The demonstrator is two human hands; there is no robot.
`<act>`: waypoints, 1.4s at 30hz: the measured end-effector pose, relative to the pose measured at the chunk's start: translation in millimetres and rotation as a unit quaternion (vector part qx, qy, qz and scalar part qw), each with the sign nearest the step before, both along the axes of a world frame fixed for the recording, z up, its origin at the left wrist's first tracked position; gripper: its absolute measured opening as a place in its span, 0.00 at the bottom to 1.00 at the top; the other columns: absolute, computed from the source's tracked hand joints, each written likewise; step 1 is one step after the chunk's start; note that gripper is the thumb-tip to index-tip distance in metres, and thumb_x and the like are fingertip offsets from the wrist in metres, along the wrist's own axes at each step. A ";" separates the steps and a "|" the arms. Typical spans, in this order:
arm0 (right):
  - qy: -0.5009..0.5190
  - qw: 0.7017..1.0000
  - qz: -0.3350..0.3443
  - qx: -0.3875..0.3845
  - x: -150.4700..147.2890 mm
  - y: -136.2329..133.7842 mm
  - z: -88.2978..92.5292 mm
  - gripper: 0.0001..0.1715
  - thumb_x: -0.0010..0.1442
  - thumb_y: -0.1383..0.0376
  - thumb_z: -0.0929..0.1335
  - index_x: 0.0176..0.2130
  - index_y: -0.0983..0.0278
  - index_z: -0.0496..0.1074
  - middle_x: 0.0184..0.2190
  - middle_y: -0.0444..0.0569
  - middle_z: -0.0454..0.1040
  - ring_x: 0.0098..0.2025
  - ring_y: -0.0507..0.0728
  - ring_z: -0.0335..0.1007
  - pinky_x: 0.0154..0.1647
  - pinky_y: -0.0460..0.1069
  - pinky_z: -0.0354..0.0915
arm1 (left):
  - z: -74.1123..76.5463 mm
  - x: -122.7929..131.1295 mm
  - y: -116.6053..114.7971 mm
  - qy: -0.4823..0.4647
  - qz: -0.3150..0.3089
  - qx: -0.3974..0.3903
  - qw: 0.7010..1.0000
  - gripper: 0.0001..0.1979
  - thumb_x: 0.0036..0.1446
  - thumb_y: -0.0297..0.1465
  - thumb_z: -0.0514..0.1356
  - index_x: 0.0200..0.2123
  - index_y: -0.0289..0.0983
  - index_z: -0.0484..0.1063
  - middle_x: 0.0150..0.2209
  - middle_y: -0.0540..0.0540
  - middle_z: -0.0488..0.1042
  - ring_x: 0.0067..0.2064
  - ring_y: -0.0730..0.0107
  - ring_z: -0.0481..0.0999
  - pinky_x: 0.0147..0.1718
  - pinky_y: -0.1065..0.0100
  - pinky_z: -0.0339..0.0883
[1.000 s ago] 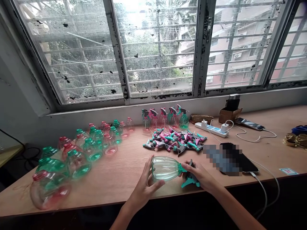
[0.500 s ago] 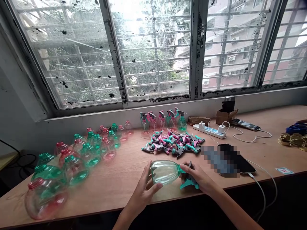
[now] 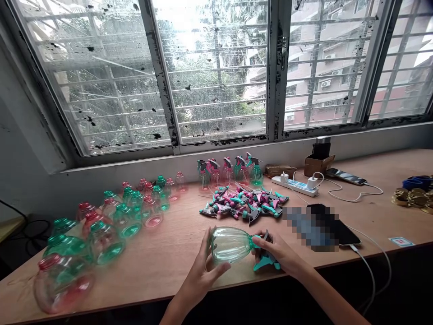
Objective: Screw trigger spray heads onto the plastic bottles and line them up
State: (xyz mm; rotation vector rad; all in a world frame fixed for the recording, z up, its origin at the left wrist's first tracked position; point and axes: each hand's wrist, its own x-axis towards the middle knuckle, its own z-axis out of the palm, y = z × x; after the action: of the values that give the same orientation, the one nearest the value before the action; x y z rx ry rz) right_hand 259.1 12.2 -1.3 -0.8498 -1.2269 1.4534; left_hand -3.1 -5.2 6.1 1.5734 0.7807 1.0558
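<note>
A clear green spray bottle (image 3: 232,245) lies sideways in the air above the table's front edge, its base to the left. My left hand (image 3: 207,266) is wrapped round the base end, thumb in front. At the neck, my right hand (image 3: 275,253) grips a teal and grey trigger sprayer head (image 3: 267,262), which sits at the bottle's mouth; the fingers partly hide the joint. Just beyond the bottle spreads a pile of loose pink, teal and grey sprayer heads (image 3: 245,202).
Open red and green bottles (image 3: 107,243) crowd the table's left side. Several bottles with sprayers (image 3: 228,171) stand by the window wall. A power strip (image 3: 295,185), a charging phone (image 3: 347,176), a dark, partly pixelated device (image 3: 350,234) with a cable and gold-coloured parts (image 3: 414,197) lie on the right.
The bottle stays in both hands, nearly in place. My right thumb and fingers have shifted slightly round the sprayer head at the neck.
</note>
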 end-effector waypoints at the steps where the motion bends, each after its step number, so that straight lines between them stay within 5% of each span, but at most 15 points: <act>1: -0.002 1.000 -0.001 0.003 0.1 0.0 0.0 0.25 0.53 0.47 0.76 0.34 0.63 0.69 0.24 0.44 0.79 0.23 0.55 0.75 0.26 0.48 0.69 | 1.0 0.5 -0.2 0.013 -0.006 0.012 1.000 0.49 0.61 0.39 0.67 0.73 0.54 0.35 0.75 0.45 0.44 0.73 0.48 0.51 0.69 0.51 0.50; 7: -0.004 1.000 0.018 0.009 -0.3 -0.8 3.7 0.24 0.53 0.47 0.76 0.33 0.63 0.69 0.24 0.45 0.80 0.23 0.54 0.76 0.25 0.47 0.68 | -0.6 2.0 1.3 0.086 0.038 0.109 0.990 0.42 0.65 0.40 0.62 0.72 0.57 0.38 0.76 0.49 0.40 0.74 0.47 0.44 0.69 0.46 0.45; 13: -0.011 1.000 0.017 0.007 -2.0 -2.6 5.6 0.25 0.52 0.47 0.77 0.35 0.63 0.69 0.23 0.44 0.80 0.22 0.54 0.75 0.25 0.46 0.68 | 1.9 2.4 0.2 0.076 0.034 0.048 0.995 0.51 0.63 0.42 0.64 0.73 0.52 0.26 0.76 0.44 0.36 0.74 0.46 0.45 0.70 0.47 0.41; 19: -0.012 1.000 0.019 0.002 -1.7 -3.6 6.5 0.26 0.51 0.46 0.77 0.33 0.63 0.70 0.23 0.45 0.81 0.22 0.54 0.75 0.24 0.47 0.68 | 9.9 5.5 -4.6 0.098 0.057 0.092 0.989 0.44 0.65 0.38 0.63 0.73 0.49 0.38 0.74 0.45 0.46 0.74 0.49 0.45 0.71 0.50 0.39; 24: -0.019 1.000 0.024 0.000 -1.4 -3.9 8.1 0.26 0.51 0.45 0.76 0.33 0.63 0.70 0.24 0.47 0.81 0.22 0.55 0.75 0.24 0.47 0.67 | 0.1 6.2 -0.8 0.113 0.065 0.109 0.986 0.45 0.65 0.40 0.62 0.73 0.52 0.34 0.73 0.44 0.51 0.72 0.49 0.54 0.70 0.46 0.41; 28: -0.024 0.999 0.025 0.001 -1.2 -2.7 6.7 0.26 0.52 0.45 0.76 0.32 0.63 0.70 0.24 0.47 0.82 0.22 0.56 0.75 0.24 0.48 0.67 | -1.2 5.1 1.7 0.131 0.073 0.074 0.986 0.52 0.62 0.43 0.65 0.73 0.48 0.29 0.75 0.40 0.43 0.73 0.44 0.47 0.70 0.44 0.38; 33: -0.026 0.999 0.032 0.014 0.8 -1.1 2.1 0.24 0.55 0.47 0.75 0.35 0.63 0.70 0.25 0.47 0.82 0.23 0.56 0.76 0.25 0.47 0.67 | 10.5 6.7 -2.7 0.102 0.037 0.058 0.992 0.42 0.68 0.42 0.58 0.74 0.46 0.36 0.72 0.39 0.54 0.71 0.48 0.55 0.70 0.51 0.47; 38: -0.027 0.999 0.028 0.022 3.4 -5.1 5.8 0.27 0.53 0.51 0.78 0.43 0.62 0.70 0.28 0.44 0.81 0.26 0.55 0.77 0.29 0.49 0.70 | 13.7 5.9 -3.6 0.127 0.078 0.095 0.984 0.40 0.66 0.41 0.61 0.73 0.48 0.41 0.72 0.43 0.50 0.74 0.48 0.44 0.71 0.50 0.39; 42: -0.038 0.999 0.011 0.026 3.6 -7.7 8.9 0.29 0.49 0.54 0.80 0.44 0.61 0.69 0.25 0.41 0.79 0.27 0.56 0.76 0.29 0.49 0.70 | 12.0 4.7 -0.9 0.113 0.071 0.114 0.984 0.41 0.65 0.36 0.63 0.72 0.53 0.42 0.70 0.45 0.53 0.73 0.50 0.45 0.70 0.49 0.41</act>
State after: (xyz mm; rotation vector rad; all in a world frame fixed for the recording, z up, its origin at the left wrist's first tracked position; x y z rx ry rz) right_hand 262.7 4.4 7.6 -0.8654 -1.3293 1.4101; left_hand 1.6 -6.1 18.2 1.8799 0.9630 1.1122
